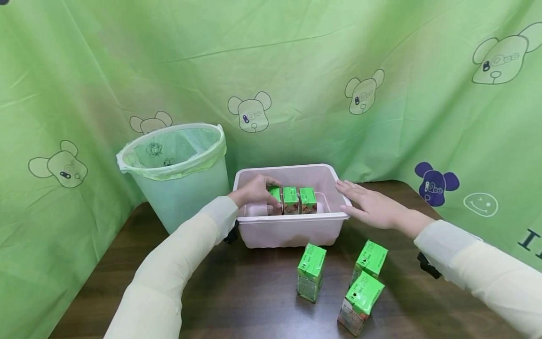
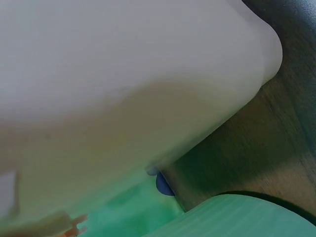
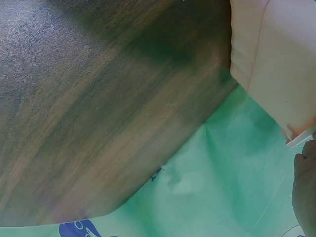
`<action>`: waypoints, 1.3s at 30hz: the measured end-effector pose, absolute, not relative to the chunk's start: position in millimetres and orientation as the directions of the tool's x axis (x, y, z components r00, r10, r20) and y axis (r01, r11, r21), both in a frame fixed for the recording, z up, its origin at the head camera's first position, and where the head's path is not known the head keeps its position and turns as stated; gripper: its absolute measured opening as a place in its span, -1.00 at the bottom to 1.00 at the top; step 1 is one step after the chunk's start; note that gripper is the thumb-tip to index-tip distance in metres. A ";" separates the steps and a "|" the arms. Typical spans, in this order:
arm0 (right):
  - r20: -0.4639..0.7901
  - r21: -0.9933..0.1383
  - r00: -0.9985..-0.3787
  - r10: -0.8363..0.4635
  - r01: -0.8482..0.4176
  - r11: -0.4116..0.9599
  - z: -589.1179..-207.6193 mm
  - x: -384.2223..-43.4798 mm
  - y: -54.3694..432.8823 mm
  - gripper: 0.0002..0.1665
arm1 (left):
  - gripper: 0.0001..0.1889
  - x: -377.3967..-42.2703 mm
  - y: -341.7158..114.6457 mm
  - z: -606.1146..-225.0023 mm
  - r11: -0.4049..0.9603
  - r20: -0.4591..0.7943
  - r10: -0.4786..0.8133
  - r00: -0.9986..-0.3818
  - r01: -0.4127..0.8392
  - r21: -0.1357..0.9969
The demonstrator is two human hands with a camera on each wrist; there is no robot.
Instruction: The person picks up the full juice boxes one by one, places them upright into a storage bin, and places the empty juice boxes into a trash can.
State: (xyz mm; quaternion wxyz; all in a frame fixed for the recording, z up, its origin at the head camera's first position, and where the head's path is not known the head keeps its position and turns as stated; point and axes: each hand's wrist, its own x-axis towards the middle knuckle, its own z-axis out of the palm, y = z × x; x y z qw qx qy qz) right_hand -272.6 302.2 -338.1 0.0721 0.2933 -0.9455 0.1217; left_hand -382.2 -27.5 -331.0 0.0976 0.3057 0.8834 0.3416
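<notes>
A pale pink plastic bin [image 1: 292, 233] stands on the table, with three drink cartons in a row inside. Their tops are bright green. My left hand [image 1: 255, 190] reaches over the bin's left side and grips the leftmost carton [image 1: 275, 193], fingers at its far side and thumb at the near one. Beside it are the middle carton [image 1: 290, 195] and the right carton [image 1: 307, 195]. With fingers extended, my right hand [image 1: 374, 205] rests at the bin's right rim. The left wrist view shows mostly the bin's wall [image 2: 123, 59]; the left hand is largely hidden there.
Three more cartons stand on the dark wooden table [image 1: 237, 292] before the bin: one alone [image 1: 311, 270], and a near one [image 1: 360, 301] close against a far one [image 1: 371, 259]. A lined green trash can [image 1: 190, 197] stands left. Green printed cloth [image 1: 305, 56] hangs behind.
</notes>
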 end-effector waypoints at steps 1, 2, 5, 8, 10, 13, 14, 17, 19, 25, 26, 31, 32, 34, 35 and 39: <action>0.207 -0.189 -0.818 -0.537 -0.572 0.798 -338.1 -272.4 302.1 -0.22 | -0.36 -382.3 -27.3 -331.3 0.582 0.031 0.608 -0.793 0.472 0.662; 0.205 -0.189 -0.818 -0.537 -0.572 0.798 -338.1 -271.9 302.0 -0.22 | -0.36 -382.5 -27.2 -331.7 0.585 0.026 0.609 -0.793 0.471 0.660; 0.207 -0.187 -0.818 -0.537 -0.572 0.799 -338.5 -271.8 301.8 -0.23 | -0.37 -381.8 -26.8 -331.9 0.596 0.011 0.611 -0.792 0.469 0.652; 0.208 -0.185 -0.818 -0.537 -0.572 0.799 -338.9 -271.4 301.8 -0.23 | -0.36 -380.7 -26.7 -332.1 0.611 0.003 0.610 -0.793 0.472 0.636; 0.208 -0.186 -0.817 -0.537 -0.572 0.799 -339.2 -271.2 301.8 -0.23 | -0.36 -379.9 -26.6 -332.3 0.617 -0.003 0.609 -0.793 0.472 0.629; 0.207 -0.184 -0.818 -0.536 -0.571 0.800 -339.7 -271.2 302.0 -0.22 | -0.36 -379.1 -26.9 -332.3 0.620 -0.011 0.610 -0.793 0.469 0.629; 0.206 -0.184 -0.819 -0.535 -0.570 0.801 -339.8 -271.2 301.9 -0.22 | -0.35 -379.0 -27.1 -332.3 0.619 -0.013 0.610 -0.792 0.466 0.632; 0.207 -0.179 -0.820 -0.534 -0.568 0.803 -340.0 -271.4 301.9 -0.22 | -0.33 -378.4 -27.9 -330.8 0.613 -0.018 0.618 -0.786 0.467 0.637; 0.207 -0.177 -0.820 -0.533 -0.567 0.804 -339.7 -271.5 301.7 -0.22 | -0.32 -378.7 -28.4 -329.6 0.604 -0.015 0.627 -0.779 0.473 0.641; 0.201 -0.177 -0.822 -0.534 -0.566 0.805 -338.7 -271.8 300.7 -0.22 | -0.33 -379.0 -29.7 -326.4 0.585 -0.002 0.648 -0.762 0.496 0.642; 0.199 -0.177 -0.822 -0.533 -0.565 0.806 -338.6 -271.9 300.5 -0.22 | -0.33 -378.9 -30.0 -326.2 0.587 -0.004 0.648 -0.762 0.497 0.639; 0.194 -0.175 -0.823 -0.533 -0.564 0.807 -338.2 -272.5 300.4 -0.22 | -0.32 -378.3 -30.8 -326.2 0.590 -0.009 0.637 -0.770 0.481 0.649; 0.194 -0.176 -0.823 -0.533 -0.564 0.807 -338.0 -272.6 300.3 -0.22 | -0.31 -378.1 -30.9 -326.2 0.588 -0.008 0.633 -0.774 0.474 0.655; 0.182 -0.179 -0.829 -0.529 -0.557 0.811 -337.8 -272.9 301.0 -0.21 | -0.29 -377.9 -30.9 -325.7 0.583 -0.009 0.625 -0.780 0.460 0.670; 0.175 -0.184 -0.832 -0.526 -0.553 0.813 -337.6 -273.0 301.6 -0.20 | -0.28 -377.7 -30.9 -324.9 0.580 -0.007 0.624 -0.782 0.457 0.675; 0.146 -0.197 -0.847 -0.511 -0.531 0.824 -336.1 -273.2 304.1 -0.17 | -0.25 -374.6 -31.2 -317.9 0.562 0.005 0.619 -0.786 0.447 0.696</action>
